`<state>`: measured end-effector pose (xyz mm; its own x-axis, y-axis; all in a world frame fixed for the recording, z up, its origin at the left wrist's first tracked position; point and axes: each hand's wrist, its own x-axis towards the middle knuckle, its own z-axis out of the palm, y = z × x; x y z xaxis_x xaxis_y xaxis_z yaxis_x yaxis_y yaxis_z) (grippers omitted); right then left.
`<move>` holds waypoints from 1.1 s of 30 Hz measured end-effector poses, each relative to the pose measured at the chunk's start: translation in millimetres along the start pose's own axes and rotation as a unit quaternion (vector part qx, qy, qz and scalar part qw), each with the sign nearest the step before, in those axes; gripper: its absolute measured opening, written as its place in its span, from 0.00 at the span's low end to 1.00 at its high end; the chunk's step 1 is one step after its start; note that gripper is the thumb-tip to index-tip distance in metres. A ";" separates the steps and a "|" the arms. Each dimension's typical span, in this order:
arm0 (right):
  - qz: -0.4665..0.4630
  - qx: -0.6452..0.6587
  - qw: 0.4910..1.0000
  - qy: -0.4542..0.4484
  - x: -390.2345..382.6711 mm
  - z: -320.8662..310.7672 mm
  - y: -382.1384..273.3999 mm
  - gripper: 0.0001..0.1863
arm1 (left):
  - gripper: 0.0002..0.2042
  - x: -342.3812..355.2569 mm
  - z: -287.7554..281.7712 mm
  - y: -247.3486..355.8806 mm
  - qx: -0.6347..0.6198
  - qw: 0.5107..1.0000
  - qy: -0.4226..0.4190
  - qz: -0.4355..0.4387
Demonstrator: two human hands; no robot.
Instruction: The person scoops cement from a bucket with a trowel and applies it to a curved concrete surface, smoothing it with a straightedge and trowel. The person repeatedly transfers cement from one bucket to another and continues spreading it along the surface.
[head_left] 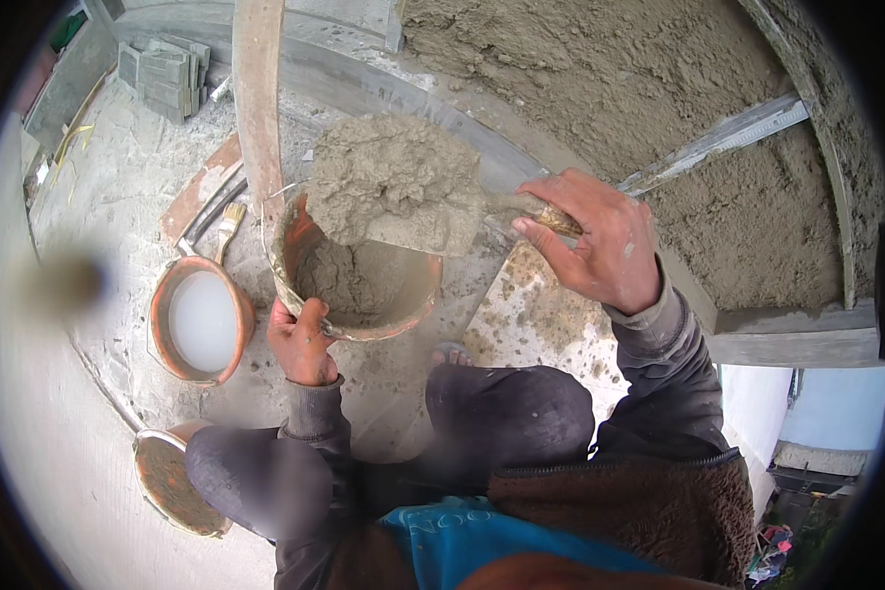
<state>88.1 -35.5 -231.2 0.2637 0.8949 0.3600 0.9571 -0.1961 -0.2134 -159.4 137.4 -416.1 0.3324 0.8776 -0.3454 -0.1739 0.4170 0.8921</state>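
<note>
My right hand is closed round the handle of a trowel. A thick heap of wet grey mortar covers most of its blade. The loaded blade is over the far side of an orange bucket, whose inside is smeared with mortar, with more mortar lying in it. My left hand grips the near left rim of this bucket, fingers wrapped over the edge. The blade hides part of the bucket's far rim.
Left of the bucket stands a second orange bucket with cloudy liquid, a brush beside it. A mortar-coated bucket sits by my left knee. Stacked grey tiles lie far left. A long board rises behind. Framed wet mortar fills the far right.
</note>
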 end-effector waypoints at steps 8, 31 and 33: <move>0.218 0.295 0.914 -0.171 138.0 -62.8 166.0 0.18 | 0.13 -4.6 -7.1 4.7 0.021 1.000 -0.005 0.009; 0.064 -0.123 0.989 -0.054 -28.2 98.7 2.7 0.15 | 0.18 -34.8 31.2 35.1 0.008 0.984 -0.082 0.155; 0.053 -0.111 0.992 -0.040 -16.6 78.8 -8.2 0.16 | 0.14 -18.8 22.8 34.8 -0.064 0.990 -0.056 0.116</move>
<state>66.4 -17.1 -307.1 0.3626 0.8918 0.2707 0.9297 -0.3664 -0.0382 -150.6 130.0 -371.9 0.3694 0.9245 -0.0940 -0.3719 0.2398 0.8968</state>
